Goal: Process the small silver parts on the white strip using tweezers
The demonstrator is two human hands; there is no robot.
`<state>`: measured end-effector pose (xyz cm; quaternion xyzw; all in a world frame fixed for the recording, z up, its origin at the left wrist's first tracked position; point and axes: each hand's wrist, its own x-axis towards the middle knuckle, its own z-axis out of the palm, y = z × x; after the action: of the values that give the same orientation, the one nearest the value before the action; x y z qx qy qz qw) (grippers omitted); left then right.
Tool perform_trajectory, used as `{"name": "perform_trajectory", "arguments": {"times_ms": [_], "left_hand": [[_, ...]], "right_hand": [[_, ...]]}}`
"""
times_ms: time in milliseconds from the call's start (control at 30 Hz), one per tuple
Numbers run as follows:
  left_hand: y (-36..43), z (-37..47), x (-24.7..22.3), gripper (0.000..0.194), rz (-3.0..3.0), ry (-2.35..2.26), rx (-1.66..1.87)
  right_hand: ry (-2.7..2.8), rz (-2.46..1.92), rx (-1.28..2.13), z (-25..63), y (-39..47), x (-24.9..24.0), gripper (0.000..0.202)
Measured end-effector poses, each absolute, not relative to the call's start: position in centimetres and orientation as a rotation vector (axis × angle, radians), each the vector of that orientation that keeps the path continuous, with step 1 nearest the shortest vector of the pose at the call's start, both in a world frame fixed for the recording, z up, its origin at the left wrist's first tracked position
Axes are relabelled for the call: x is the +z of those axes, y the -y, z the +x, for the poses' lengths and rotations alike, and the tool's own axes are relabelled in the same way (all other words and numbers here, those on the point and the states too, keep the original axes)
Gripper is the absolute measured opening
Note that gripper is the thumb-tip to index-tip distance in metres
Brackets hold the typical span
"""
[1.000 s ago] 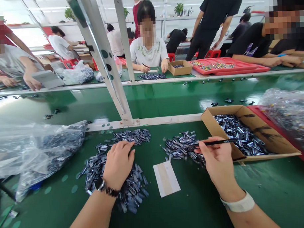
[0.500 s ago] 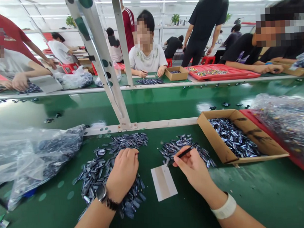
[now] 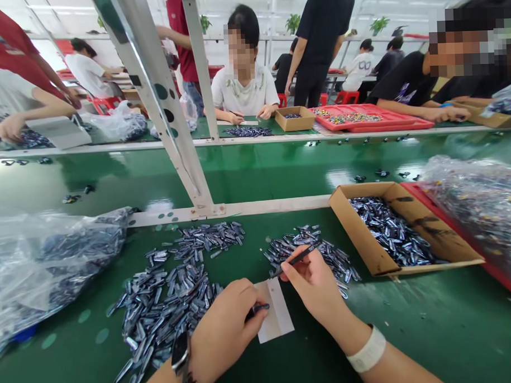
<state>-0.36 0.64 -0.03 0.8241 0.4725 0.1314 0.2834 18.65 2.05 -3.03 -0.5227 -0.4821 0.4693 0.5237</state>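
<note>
My left hand point(image 3: 229, 329), with a watch on its wrist, pinches a small dark piece point(image 3: 259, 307) over the left edge of a white card point(image 3: 280, 308) that has a tan strip. Black tweezers point(image 3: 298, 259) are held in my right hand point(image 3: 309, 279), their tips near the card's top edge. A large pile of shiny dark pieces point(image 3: 159, 306) lies left of and partly behind my left hand. A smaller pile point(image 3: 337, 261) lies just beyond my right hand.
A cardboard box point(image 3: 358, 238) of dark pieces stands at the right, beside a plastic bag point(image 3: 482, 206) on a red tray. Another filled bag point(image 3: 73, 265) lies left. A white metal post point(image 3: 173, 127) rises ahead. Beyond the green belt point(image 3: 258, 169), a person point(image 3: 243, 91) sits working.
My left hand has moved from the pile toward me and right, to the card, and now shows a dark piece in its fingers. My right hand still holds the tweezers. The view has shifted slightly.
</note>
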Motion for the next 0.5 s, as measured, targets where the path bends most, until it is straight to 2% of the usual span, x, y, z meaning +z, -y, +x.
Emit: {"name": "perform_trajectory", "arguments": {"times_ms": [500], "left_hand": [[-0.88,-0.5,-0.02,0.016,2.33,-1.26,0.335]], "right_hand": [[1.165,-1.295,1.059,18.62,-2.01,-3.15,0.036]]}}
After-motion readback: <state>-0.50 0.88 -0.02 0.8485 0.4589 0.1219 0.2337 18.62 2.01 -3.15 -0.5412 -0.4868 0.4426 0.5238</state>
